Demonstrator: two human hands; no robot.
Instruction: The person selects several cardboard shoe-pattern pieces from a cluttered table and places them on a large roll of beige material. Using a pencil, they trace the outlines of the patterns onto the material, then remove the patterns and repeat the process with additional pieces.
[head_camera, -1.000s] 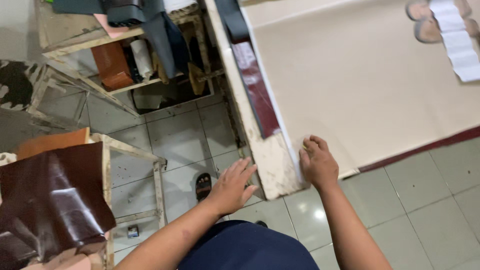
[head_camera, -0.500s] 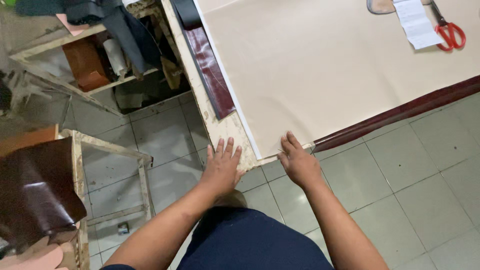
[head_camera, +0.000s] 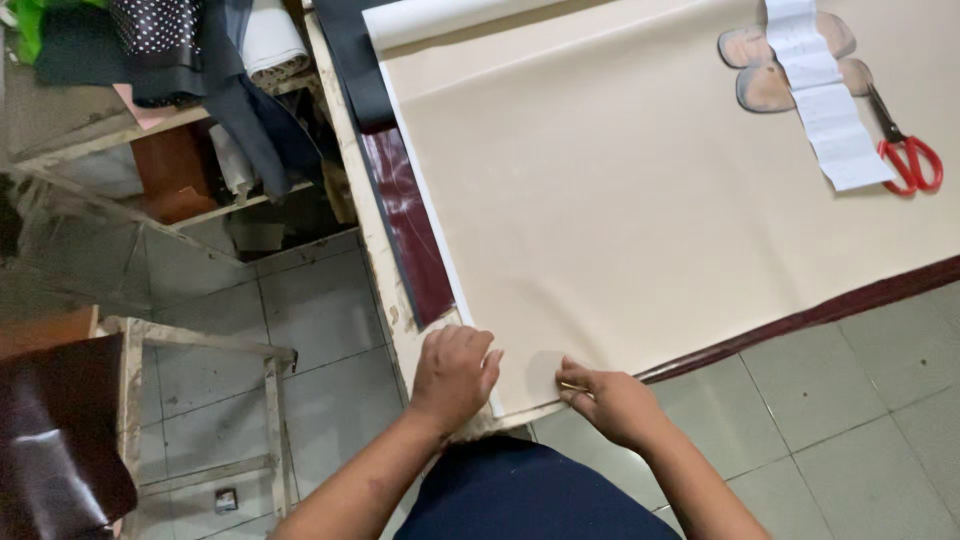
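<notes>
At the near corner of the table (head_camera: 385, 290), the cream sheet (head_camera: 640, 200) is being handled by both hands. Its corner is pressed flat under the left hand (head_camera: 455, 370), whose fingers are curled loosely and grip nothing, while its edge is pinched between the narrowed fingertips of the right hand (head_camera: 610, 400). Judging by this, the corner is being squared to the table edge; a gentle, even pull along the near edge seems called for. Beneath the sheet a dark maroon layer (head_camera: 405, 225) is seen. Farther off, a paper strip (head_camera: 830, 110), brown cut pieces (head_camera: 755, 70) and red scissors (head_camera: 905, 150) lie on it.
</notes>
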